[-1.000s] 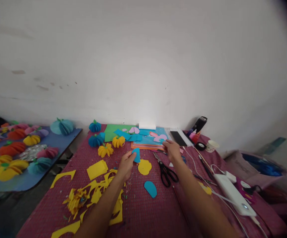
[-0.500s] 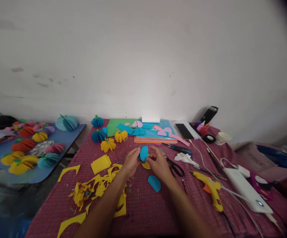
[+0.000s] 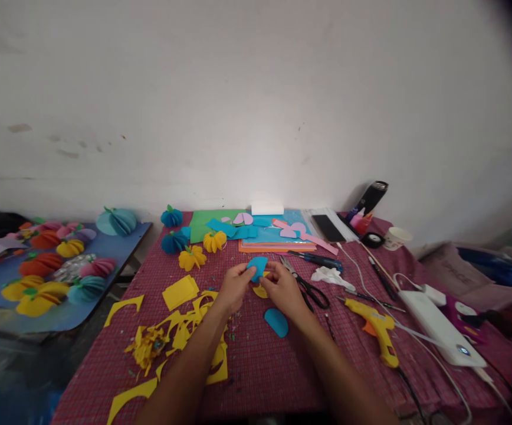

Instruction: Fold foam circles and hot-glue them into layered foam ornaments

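Between my two hands, above the middle of the table, is a piece of blue paper [image 3: 257,268] with a curved edge. My left hand [image 3: 235,287] pinches it from the left, thumb on its face. The fingers of my right hand [image 3: 280,284] close on its right edge. Just below the held piece a yellow paper piece [image 3: 261,291] shows in part, the rest hidden by my hands. A loose blue half-round paper [image 3: 276,323] lies on the cloth beneath my right wrist. Black-handled scissors [image 3: 311,292] rest right of my right hand.
Yellow paper scraps [image 3: 185,330] and a yellow stack [image 3: 180,292] lie left. A yellow glue gun [image 3: 377,330], cables and a white power bank [image 3: 442,330] lie right. Folded paper pumpkins [image 3: 193,257] and coloured sheets sit at the back. A blue side table [image 3: 72,316] holds more.
The blue paper has turned in my hands, its curved edge now facing up, and my left thumb lies across it. The view has shifted slightly.
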### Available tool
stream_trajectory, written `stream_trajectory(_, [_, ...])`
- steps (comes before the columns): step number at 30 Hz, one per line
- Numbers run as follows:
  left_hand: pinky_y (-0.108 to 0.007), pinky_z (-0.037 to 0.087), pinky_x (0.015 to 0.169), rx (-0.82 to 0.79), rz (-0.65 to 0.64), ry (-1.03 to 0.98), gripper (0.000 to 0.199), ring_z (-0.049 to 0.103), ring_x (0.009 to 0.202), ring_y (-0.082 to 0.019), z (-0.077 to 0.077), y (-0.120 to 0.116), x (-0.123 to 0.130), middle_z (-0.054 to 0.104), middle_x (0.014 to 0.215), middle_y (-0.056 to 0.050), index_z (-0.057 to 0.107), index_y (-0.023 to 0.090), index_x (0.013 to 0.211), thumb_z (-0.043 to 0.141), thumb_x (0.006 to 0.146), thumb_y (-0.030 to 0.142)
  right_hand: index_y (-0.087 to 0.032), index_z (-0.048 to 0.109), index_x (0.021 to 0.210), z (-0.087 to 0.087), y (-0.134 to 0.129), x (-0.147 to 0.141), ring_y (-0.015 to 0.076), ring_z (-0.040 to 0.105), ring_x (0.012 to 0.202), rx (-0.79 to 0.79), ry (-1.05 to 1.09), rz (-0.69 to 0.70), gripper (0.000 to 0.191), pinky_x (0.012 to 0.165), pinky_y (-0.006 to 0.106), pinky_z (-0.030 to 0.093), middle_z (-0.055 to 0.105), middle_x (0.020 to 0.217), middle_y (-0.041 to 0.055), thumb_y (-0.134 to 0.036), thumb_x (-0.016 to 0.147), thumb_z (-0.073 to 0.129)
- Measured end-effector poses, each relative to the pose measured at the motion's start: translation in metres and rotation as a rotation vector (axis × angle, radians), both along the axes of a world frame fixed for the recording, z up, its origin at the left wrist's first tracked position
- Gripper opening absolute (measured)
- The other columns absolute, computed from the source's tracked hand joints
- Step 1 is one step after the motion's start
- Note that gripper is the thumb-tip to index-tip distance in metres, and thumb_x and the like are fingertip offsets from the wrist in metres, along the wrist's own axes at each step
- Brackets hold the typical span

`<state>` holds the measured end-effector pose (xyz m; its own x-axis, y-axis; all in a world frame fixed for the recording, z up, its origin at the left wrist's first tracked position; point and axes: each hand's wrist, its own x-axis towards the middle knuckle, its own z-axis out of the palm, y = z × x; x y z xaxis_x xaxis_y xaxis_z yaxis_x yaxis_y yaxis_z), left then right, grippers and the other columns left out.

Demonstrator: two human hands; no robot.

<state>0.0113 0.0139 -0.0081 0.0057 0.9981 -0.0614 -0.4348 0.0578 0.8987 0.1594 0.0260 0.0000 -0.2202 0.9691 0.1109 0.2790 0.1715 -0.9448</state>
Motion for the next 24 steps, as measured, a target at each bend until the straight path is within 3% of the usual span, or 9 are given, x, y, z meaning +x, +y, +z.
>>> stream_trajectory(3, [-0.025,0.046,0.062,0.0,0.0,0.074,0.035,0.057,0.065,-0.013,0.002,-0.001,-0.002,0.066,0.074,-0.004,0.071,0.013,0.081,0.08,0.073,0.046,-0.019,0.065,0.109,0.009,0.0,0.008,0.0178,0.064,0.076,0.095,-0.111,0.004,0.029,0.067,0.028,0.049,0.07,0.089,0.004,-0.029,0.082,0.063])
stream_trajectory(6, [-0.024,0.043,0.061,0.033,-0.05,0.155,0.033,0.054,0.062,-0.012,0.006,-0.003,-0.005,0.064,0.07,-0.003,0.071,0.013,0.078,0.078,0.074,0.045,-0.018,0.067,0.088,0.021,0.0,0.013,0.016,0.059,0.07,0.093,-0.11,0.008,0.02,0.062,0.026,0.046,0.066,0.078,0.0018,-0.036,0.084,0.062])
stream_trajectory(10, [-0.023,0.041,0.061,0.078,-0.112,0.225,0.031,0.052,0.062,-0.012,0.009,-0.004,-0.009,0.062,0.066,-0.001,0.068,0.013,0.071,0.078,0.074,0.043,-0.019,0.059,0.062,0.03,-0.002,0.008,0.0127,0.048,0.055,0.066,-0.051,-0.028,0.035,0.051,0.024,0.037,0.054,0.056,-0.002,-0.045,0.085,0.061])
stream_trajectory(15, [-0.023,0.038,0.06,0.105,0.028,0.194,0.038,0.046,0.06,-0.01,0.013,-0.004,-0.015,0.055,0.063,0.003,0.062,0.014,0.067,0.077,0.075,0.048,-0.019,0.057,0.06,0.025,-0.004,-0.01,0.0108,0.042,0.046,-0.049,0.257,-0.063,0.038,0.045,0.024,0.031,0.051,0.049,-0.004,-0.049,0.079,0.07])
stream_trajectory(19, [-0.023,0.036,0.059,0.117,0.126,0.205,0.04,0.043,0.06,-0.01,0.014,-0.003,-0.017,0.052,0.062,0.004,0.06,0.015,0.067,0.075,0.076,0.05,-0.019,0.061,0.062,0.015,0.001,-0.019,0.0093,0.041,0.043,-0.175,0.484,-0.007,0.033,0.044,0.023,0.029,0.053,0.048,-0.0043,-0.044,0.075,0.076])
stream_trajectory(24, [-0.022,0.03,0.054,0.121,0.163,0.285,0.045,0.037,0.058,-0.009,0.011,-0.002,-0.017,0.044,0.059,0.005,0.055,0.015,0.063,0.072,0.079,0.054,-0.018,0.061,0.064,0.0,0.002,-0.021,0.009,0.043,0.044,-0.278,0.598,0.03,0.03,0.045,0.023,0.03,0.055,0.05,-0.004,-0.04,0.072,0.08])
